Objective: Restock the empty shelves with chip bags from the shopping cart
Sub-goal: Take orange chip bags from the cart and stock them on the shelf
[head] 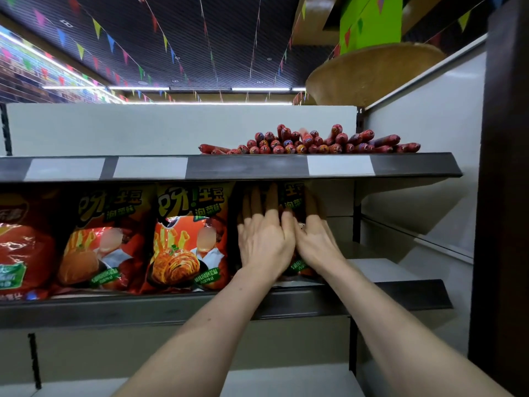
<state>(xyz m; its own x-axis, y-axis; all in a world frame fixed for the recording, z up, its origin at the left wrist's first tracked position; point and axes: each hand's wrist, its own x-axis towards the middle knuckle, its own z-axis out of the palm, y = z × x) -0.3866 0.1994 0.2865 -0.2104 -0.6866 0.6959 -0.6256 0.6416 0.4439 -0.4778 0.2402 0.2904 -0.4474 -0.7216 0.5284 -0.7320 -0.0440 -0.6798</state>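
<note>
Prob past halfway imo: 3 bags (189, 239) already stand left of my left hand (263, 239), which w/ the right hand (315, 242) presses straight-fingered on a 4th chip bag (292, 202), but the shelf (378, 269) right of them looks unfilled, cart not in view.

Bright ceiling strip lights (197, 88), glare on chip bags (187, 239), dim under-shelf shadow, wide-angle edge bending
</note>
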